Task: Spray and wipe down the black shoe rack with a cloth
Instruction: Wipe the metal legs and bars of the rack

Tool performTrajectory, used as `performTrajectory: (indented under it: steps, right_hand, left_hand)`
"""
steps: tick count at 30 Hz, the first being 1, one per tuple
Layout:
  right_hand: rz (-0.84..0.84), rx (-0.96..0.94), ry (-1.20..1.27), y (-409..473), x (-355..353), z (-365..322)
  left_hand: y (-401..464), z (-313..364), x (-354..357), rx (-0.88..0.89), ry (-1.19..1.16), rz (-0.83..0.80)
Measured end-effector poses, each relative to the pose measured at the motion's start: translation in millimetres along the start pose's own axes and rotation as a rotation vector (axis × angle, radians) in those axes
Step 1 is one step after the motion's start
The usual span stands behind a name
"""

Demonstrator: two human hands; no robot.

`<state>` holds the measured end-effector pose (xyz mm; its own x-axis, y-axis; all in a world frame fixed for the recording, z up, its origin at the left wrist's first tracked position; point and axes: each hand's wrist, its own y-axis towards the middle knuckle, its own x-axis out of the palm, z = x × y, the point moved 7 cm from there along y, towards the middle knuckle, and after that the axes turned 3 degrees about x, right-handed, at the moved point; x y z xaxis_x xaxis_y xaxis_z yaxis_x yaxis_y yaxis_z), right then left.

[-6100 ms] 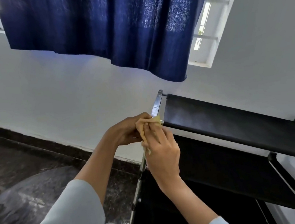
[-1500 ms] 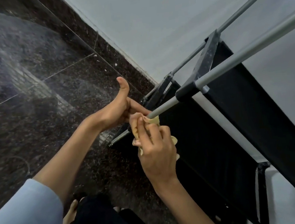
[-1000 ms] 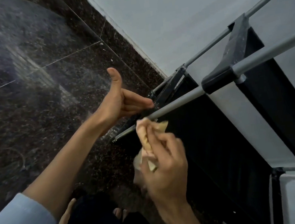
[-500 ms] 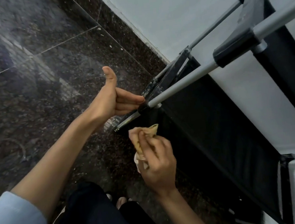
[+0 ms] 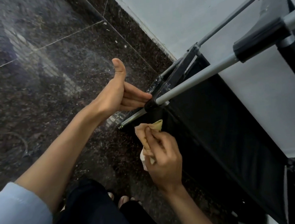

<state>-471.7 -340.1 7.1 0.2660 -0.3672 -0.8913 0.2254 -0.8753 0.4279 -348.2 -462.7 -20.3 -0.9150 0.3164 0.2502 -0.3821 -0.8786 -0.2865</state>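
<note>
- Dark speckled floor (image 5: 43, 72) fills the left of the frame.
- Left hand (image 5: 120, 94) mid-frame: thumb up, fingers straight, tips touching the black joint on the shoe rack (image 5: 224, 130). Grip's released, holding nothing.
- Right hand (image 5: 163, 158) just below it has its grip pinched around a bunched tan cloth (image 5: 154, 129), near the rack's black fabric.
- Rack runs lower right to upper right, against the white wall (image 5: 186, 6).

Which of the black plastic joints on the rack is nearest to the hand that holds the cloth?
The low joint just above the cloth, beside the left hand's fingers; the others sit higher.
</note>
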Motion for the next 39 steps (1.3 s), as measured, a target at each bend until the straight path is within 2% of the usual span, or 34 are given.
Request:
performTrajectory:
  steps: [3,6,10,15,17,19,21,25,28,31,34,39]
  right_hand:
    - [0.219,-0.021,-0.01,19,-31,-23]
    - [0.258,-0.006,-0.122,43,-24,-31]
    - [0.043,-0.095,-0.291,30,24,-25]
    - [-0.3,-0.136,-0.301,10,78,-23]
    - [-0.399,-0.103,-0.3,10,87,-23]
    - [-0.427,-0.002,-0.204,9,85,-20]
    - [-0.306,0.025,-0.087,7,64,-22]
    - [0.121,-0.074,-0.031,15,4,-36]
    - [0.214,-0.072,-0.187,32,2,-26]
    - [0.104,-0.183,-0.274,28,31,-15]
    - [-0.115,-0.205,-0.346,11,68,-13]
    - [-0.324,-0.217,-0.429,10,104,-21]
  left_hand:
    - [4,-8,-2,-0.016,0.029,0.001]
    - [6,-22,-3,-0.036,0.031,-0.014]
    - [7,-38,-7,-0.081,0.05,-0.014]
    - [9,-60,-13,-0.128,0.075,0.012]
    - [11,-62,-15,-0.111,0.091,0.023]
    - [12,-62,-16,-0.087,0.12,0.039]
    - [13,-67,-19,-0.083,0.146,0.059]
    - [10,-87,-25,-0.105,0.11,0.077]
    - [9,-101,-30,-0.124,0.051,0.11]
    - [11,-103,-31,-0.128,0.079,0.106]
    - [13,-102,-31,-0.128,0.117,0.099]
    - [14,-99,-32,-0.112,0.134,0.092]
